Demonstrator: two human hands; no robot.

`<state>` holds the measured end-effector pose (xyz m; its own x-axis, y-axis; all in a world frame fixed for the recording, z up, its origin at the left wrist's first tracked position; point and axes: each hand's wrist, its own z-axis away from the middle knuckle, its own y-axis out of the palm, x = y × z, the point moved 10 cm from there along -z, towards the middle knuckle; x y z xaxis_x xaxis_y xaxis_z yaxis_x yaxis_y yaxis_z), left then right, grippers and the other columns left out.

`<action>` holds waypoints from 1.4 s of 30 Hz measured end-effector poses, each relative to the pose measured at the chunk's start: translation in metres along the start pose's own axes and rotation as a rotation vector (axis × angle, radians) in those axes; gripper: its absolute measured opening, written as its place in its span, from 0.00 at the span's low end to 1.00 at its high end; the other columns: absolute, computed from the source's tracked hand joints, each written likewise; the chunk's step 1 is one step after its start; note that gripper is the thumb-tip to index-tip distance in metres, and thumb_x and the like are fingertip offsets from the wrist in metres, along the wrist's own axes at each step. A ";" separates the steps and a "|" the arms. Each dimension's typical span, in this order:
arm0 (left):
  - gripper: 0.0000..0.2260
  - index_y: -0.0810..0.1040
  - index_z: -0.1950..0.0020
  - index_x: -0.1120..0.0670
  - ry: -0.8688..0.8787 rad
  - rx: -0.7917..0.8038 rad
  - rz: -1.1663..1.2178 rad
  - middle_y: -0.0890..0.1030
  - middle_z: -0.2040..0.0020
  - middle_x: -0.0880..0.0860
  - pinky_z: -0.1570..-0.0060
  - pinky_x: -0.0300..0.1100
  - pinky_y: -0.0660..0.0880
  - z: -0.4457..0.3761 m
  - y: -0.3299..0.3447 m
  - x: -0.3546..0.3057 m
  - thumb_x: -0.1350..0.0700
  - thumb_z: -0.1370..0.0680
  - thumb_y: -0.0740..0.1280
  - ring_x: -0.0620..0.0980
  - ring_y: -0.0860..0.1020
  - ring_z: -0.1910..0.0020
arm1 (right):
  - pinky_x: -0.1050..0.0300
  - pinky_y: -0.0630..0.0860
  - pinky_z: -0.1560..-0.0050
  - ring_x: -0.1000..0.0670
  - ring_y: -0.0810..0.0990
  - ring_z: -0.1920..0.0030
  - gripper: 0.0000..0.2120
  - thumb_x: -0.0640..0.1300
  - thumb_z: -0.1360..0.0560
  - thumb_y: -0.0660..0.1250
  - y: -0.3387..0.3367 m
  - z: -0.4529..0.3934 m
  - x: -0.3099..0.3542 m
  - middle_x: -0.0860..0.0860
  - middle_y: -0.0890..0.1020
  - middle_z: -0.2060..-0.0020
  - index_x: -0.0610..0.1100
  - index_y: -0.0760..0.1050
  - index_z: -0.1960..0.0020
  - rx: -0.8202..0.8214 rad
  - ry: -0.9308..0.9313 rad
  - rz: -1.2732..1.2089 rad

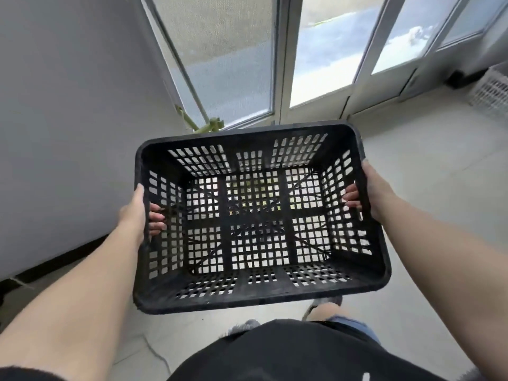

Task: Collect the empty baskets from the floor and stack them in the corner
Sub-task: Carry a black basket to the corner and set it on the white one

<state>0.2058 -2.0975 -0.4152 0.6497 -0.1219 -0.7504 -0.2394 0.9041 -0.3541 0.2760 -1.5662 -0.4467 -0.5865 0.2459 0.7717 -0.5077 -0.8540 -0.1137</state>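
A black slotted plastic basket (pixel 264 294) is held up in front of me, open side facing me and empty. My left hand (pixel 136 213) grips its left rim, fingers curled inside through the wall. On the opposite rim my right hand (pixel 375 191) grips the same way. The basket hangs above the pale floor, a little short of the corner where the grey wall meets the glass doors. A white slotted basket (pixel 490 92) stands on the floor at the far right edge.
A grey wall (pixel 68 119) with a dark baseboard runs along the left. Glass doors (pixel 316 59) fill the back. A green folding frame (pixel 206 126) leans in the corner behind the basket. Pale floor (pixel 439 174) stretches to the right.
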 end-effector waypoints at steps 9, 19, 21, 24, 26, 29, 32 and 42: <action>0.29 0.74 0.62 0.59 0.060 0.163 -0.079 0.73 0.74 0.54 0.81 0.36 0.68 0.017 0.168 -0.062 0.33 0.24 0.57 0.52 0.69 0.79 | 0.60 0.71 0.77 0.47 0.74 0.72 0.37 0.71 0.28 0.58 -0.144 -0.036 0.008 0.43 0.76 0.69 0.35 0.75 0.54 -0.189 0.024 -0.116; 0.29 0.74 0.62 0.59 0.139 0.308 -0.134 0.73 0.77 0.52 0.79 0.38 0.67 0.055 0.357 -0.119 0.32 0.24 0.55 0.50 0.69 0.81 | 0.59 0.71 0.75 0.48 0.75 0.77 0.39 0.74 0.31 0.57 -0.296 -0.088 0.039 0.43 0.79 0.70 0.35 0.77 0.56 -0.339 0.022 -0.199; 0.30 0.74 0.61 0.58 0.153 0.340 -0.152 0.73 0.76 0.53 0.78 0.38 0.67 0.060 0.391 -0.132 0.31 0.26 0.55 0.50 0.69 0.81 | 0.60 0.71 0.77 0.48 0.75 0.77 0.38 0.73 0.31 0.58 -0.322 -0.095 0.040 0.43 0.79 0.70 0.35 0.77 0.57 -0.391 0.028 -0.228; 0.30 0.74 0.61 0.58 0.189 0.369 -0.202 0.74 0.71 0.55 0.75 0.41 0.68 0.069 0.443 -0.154 0.31 0.26 0.54 0.52 0.70 0.79 | 0.65 0.65 0.82 0.49 0.72 0.79 0.35 0.71 0.29 0.59 -0.354 -0.106 0.041 0.44 0.77 0.71 0.36 0.75 0.61 -0.447 0.045 -0.300; 0.30 0.75 0.63 0.58 0.221 0.374 -0.234 0.75 0.70 0.55 0.73 0.42 0.70 0.076 0.478 -0.170 0.32 0.24 0.54 0.53 0.71 0.76 | 0.65 0.63 0.82 0.49 0.71 0.78 0.34 0.71 0.29 0.60 -0.372 -0.116 0.044 0.45 0.75 0.72 0.37 0.75 0.62 -0.477 0.052 -0.342; 0.29 0.75 0.64 0.59 0.247 0.393 -0.260 0.75 0.70 0.56 0.72 0.43 0.70 0.081 0.533 -0.193 0.33 0.23 0.56 0.54 0.71 0.74 | 0.64 0.63 0.81 0.49 0.72 0.78 0.34 0.71 0.29 0.59 -0.398 -0.136 0.050 0.45 0.76 0.71 0.37 0.75 0.61 -0.520 0.077 -0.365; 0.29 0.75 0.63 0.59 0.254 0.430 -0.291 0.76 0.70 0.57 0.72 0.43 0.71 0.080 0.594 -0.216 0.34 0.24 0.57 0.54 0.72 0.75 | 0.63 0.63 0.80 0.48 0.72 0.78 0.35 0.72 0.29 0.59 -0.423 -0.162 0.062 0.45 0.76 0.72 0.37 0.75 0.62 -0.565 0.095 -0.395; 0.27 0.75 0.62 0.60 0.288 0.563 -0.379 0.76 0.70 0.56 0.69 0.44 0.73 0.073 0.804 -0.313 0.36 0.22 0.57 0.53 0.73 0.74 | 0.64 0.64 0.81 0.48 0.72 0.77 0.34 0.71 0.27 0.57 -0.502 -0.254 0.130 0.44 0.76 0.72 0.38 0.75 0.62 -0.717 0.135 -0.466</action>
<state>-0.1373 -1.3023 -0.4248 0.3807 -0.5007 -0.7774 0.4212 0.8423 -0.3363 0.2938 -0.9894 -0.4480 -0.2663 0.5898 0.7624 -0.9639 -0.1682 -0.2066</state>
